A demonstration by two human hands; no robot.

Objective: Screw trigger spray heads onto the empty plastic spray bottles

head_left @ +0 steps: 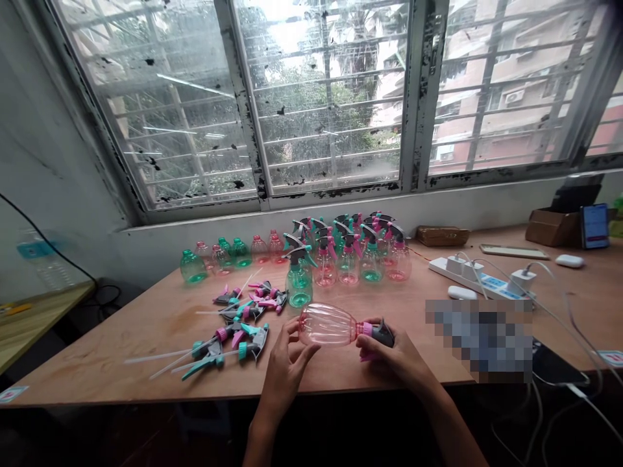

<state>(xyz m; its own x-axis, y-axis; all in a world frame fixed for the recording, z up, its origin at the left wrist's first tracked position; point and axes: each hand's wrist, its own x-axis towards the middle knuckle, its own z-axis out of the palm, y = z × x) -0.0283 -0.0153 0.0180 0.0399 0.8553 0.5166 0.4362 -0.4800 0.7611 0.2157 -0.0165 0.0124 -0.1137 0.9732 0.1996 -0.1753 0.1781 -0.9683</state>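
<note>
Between both hands (pixel 288 359), a pink spray bottle (pixel 328 323) (sideways).

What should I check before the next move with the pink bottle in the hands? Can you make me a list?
1. Left hand holding the pink bottle: ok, it grips the base end.
2. Right hand on the spray head: ok, it holds it at the neck end.
3. Pink collar screwed tight: cannot tell, it is at the neck but tightness doesn't show.
4. Bottle upright for standing: not ok, it is held on its side.
5. Front green bottle upright: ok, it stands beyond the pink one.
</note>
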